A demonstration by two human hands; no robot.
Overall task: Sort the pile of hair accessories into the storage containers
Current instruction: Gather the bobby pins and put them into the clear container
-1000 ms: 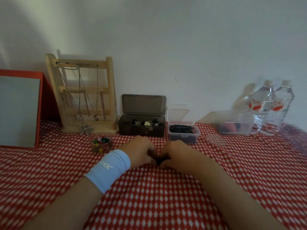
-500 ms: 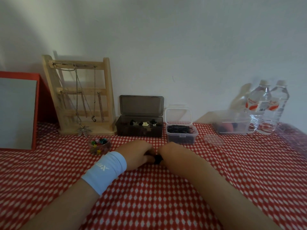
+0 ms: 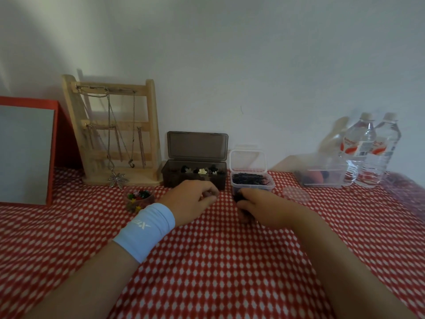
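left hand [image 3: 190, 200] curled, right hand [image 3: 266, 211] gripping accessories [image 3: 238, 197]

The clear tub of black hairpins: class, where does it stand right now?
In the head view the clear tub stands right of centre near the wall, just right of the dark box and beyond the right hand.

Both forearms reach forward over the surface [image 3: 207, 272]. The left hand [image 3: 193, 200], wearing a pale wristband [image 3: 147, 229], lies knuckles up just before the dark box [image 3: 195, 178], its fingers curled and their grip hidden. The right hand [image 3: 266, 209], beyond the box's right corner, grips a dark clump [image 3: 238, 197].
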